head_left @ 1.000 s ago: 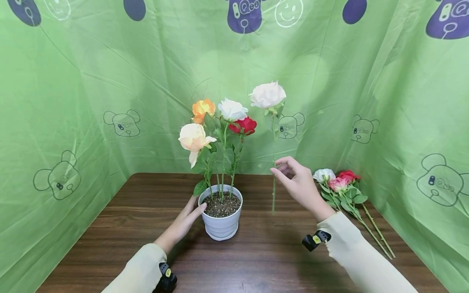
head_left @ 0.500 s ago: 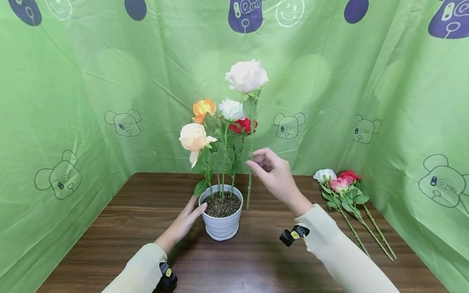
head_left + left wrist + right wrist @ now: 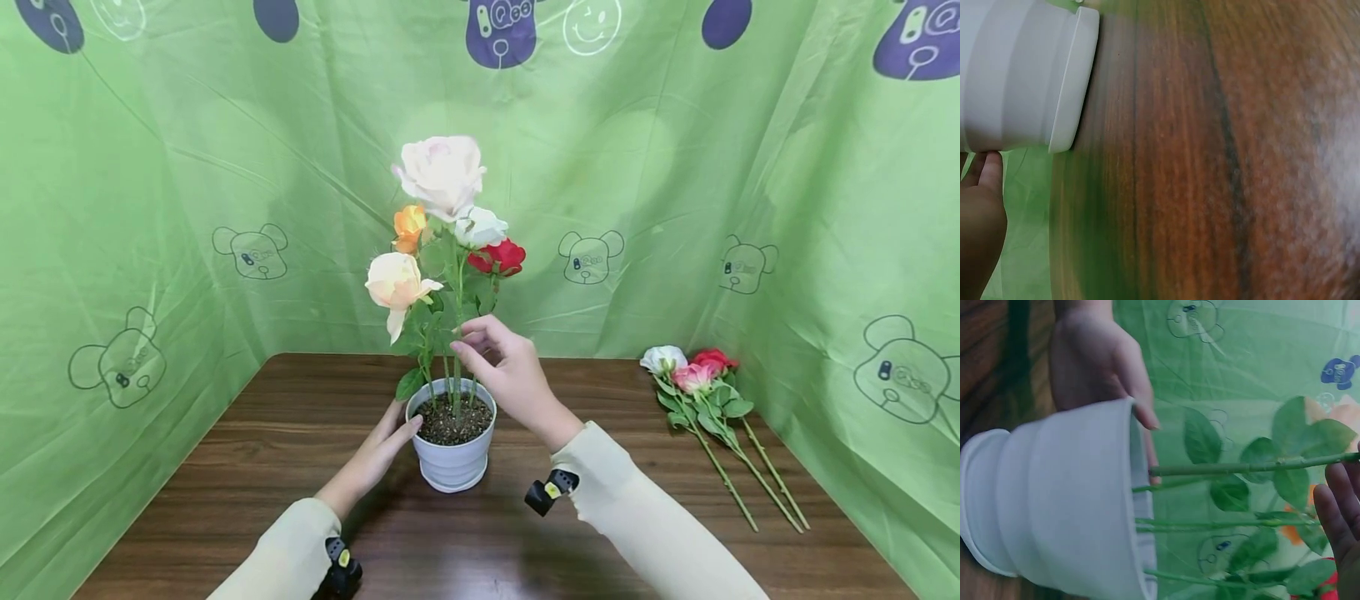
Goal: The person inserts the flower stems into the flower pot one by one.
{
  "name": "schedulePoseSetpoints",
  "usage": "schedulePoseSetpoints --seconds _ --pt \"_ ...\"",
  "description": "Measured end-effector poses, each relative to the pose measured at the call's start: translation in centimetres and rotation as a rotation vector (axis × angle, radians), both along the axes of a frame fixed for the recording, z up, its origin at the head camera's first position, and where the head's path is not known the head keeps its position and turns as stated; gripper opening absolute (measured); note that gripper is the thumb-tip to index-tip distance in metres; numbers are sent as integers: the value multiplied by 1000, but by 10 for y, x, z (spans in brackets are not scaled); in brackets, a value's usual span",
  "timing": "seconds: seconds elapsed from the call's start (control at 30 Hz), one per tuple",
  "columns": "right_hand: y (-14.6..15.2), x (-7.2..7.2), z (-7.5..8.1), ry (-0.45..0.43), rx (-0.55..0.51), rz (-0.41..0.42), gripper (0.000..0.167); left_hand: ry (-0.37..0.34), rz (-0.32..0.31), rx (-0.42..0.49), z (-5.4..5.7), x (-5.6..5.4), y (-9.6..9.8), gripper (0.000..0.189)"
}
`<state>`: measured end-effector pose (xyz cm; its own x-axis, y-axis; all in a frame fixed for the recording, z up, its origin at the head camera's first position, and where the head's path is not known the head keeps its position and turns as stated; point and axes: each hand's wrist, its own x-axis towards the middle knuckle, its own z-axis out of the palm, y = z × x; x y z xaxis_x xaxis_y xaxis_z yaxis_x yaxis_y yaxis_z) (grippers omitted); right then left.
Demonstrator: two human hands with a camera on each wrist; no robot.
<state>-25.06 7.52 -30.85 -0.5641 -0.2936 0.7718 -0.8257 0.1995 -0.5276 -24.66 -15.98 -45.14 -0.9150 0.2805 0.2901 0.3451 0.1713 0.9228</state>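
My left hand (image 3: pixel 371 458) holds the left side of a white flower pot (image 3: pixel 453 462), thumb at the rim and fingers around the outer wall. In the left wrist view, fingertips touch the pot's wall (image 3: pixel 1022 81). My right hand (image 3: pixel 517 379) pinches the stem of a large pale pink-white artificial rose (image 3: pixel 442 175), held upright over the pot. The right wrist view has the stem's cut end (image 3: pixel 1155 470) right at the pot's mouth. Peach (image 3: pixel 397 283), orange (image 3: pixel 409 227), white (image 3: pixel 480 227) and red (image 3: pixel 498 257) roses stand in the potting soil (image 3: pixel 442 427).
Three more roses, white (image 3: pixel 663 359), pink (image 3: pixel 696 377) and red (image 3: pixel 716 359), lie at the right of the dark wooden table (image 3: pixel 247 450), stems toward the front. A green printed curtain (image 3: pixel 322 167) encloses the back and sides.
My right hand has carried the pale rose leftward from beside the pot to above it, so the bloom now overlaps the orange and white roses. My left hand and the pot have stayed put.
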Motion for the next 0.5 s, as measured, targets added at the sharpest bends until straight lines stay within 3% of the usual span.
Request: schedulePoseSetpoints --seconds 0.5 --pt "-26 -4 -23 -81 26 31 11 28 -22 16 1 0 0 60"
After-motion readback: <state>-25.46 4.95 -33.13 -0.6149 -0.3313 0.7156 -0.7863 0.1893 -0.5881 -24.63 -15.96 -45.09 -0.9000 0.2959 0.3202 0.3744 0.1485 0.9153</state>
